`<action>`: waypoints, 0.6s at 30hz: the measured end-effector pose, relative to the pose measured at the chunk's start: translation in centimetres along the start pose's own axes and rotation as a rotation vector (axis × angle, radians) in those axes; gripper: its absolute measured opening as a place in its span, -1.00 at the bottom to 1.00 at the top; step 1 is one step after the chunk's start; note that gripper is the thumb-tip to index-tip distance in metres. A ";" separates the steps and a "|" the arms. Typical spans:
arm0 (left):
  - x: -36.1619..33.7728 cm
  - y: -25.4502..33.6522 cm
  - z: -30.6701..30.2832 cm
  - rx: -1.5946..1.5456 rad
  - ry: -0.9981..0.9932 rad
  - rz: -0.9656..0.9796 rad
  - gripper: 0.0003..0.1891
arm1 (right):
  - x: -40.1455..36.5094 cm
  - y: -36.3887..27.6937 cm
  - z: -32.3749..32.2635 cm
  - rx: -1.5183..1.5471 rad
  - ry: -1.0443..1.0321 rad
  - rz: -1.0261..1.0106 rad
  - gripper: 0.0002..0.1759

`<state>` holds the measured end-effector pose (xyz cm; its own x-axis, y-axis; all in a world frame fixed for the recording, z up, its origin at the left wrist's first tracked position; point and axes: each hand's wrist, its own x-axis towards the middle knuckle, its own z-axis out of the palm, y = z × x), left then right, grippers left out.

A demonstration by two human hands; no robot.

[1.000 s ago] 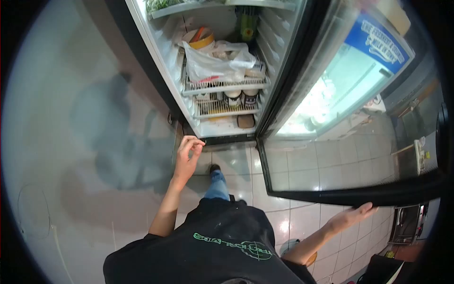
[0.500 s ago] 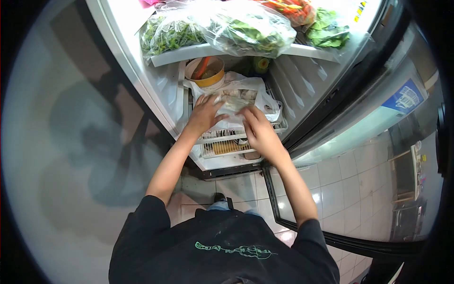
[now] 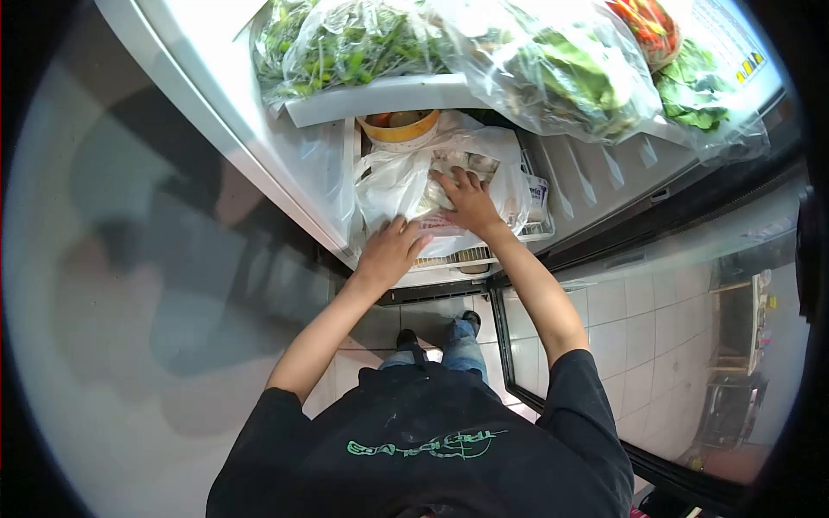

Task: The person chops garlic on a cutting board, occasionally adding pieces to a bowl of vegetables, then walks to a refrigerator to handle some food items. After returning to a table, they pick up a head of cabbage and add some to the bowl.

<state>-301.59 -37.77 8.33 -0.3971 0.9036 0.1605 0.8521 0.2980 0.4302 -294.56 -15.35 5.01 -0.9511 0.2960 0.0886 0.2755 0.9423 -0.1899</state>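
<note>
A white plastic bag [image 3: 384,183] lies on a low rack inside the fridge, its mouth spread and pale packed pieces [image 3: 480,164] showing in it. My right hand [image 3: 469,204] reaches over the bag's opening, fingers spread and bent onto the pale contents; its fingertips touch them. On the near left edge of the bag rests my left hand [image 3: 390,255], fingers loosely extended and thumb apart. Neither hand visibly grips anything. What lies deeper in the bag is hidden.
Above, a shelf [image 3: 380,97] carries bagged greens [image 3: 363,47], a bagged leafy vegetable [image 3: 570,73] overhanging its edge, and red peppers [image 3: 648,30]. A yellow-rimmed tub [image 3: 401,129] stands behind the bag. The glass door [image 3: 622,302] hangs open at right.
My right hand has moved forward over the bag's contents. My left hand has drawn back to its near edge. The view has shifted closer to the shelf, and the bag's mouth looks wider.
</note>
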 end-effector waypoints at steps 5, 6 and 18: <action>4.5 -1.6 0.0 0.077 0.166 0.251 -0.73 | -0.3 0.2 -0.3 0.197 0.161 0.016 -0.05; 5.0 -2.1 0.7 0.143 0.052 0.153 -0.69 | 0.0 0.9 0.2 0.250 0.236 -0.034 -0.09; 4.5 -3.7 1.8 0.485 0.110 -0.233 -0.34 | 0.2 0.6 -1.9 0.468 0.514 0.071 -0.33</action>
<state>-305.86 -34.25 5.88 -0.6051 0.7671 0.2131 0.7865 0.6174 0.0111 -294.31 -14.49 6.73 -0.7145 0.4996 0.4897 0.1360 0.7858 -0.6033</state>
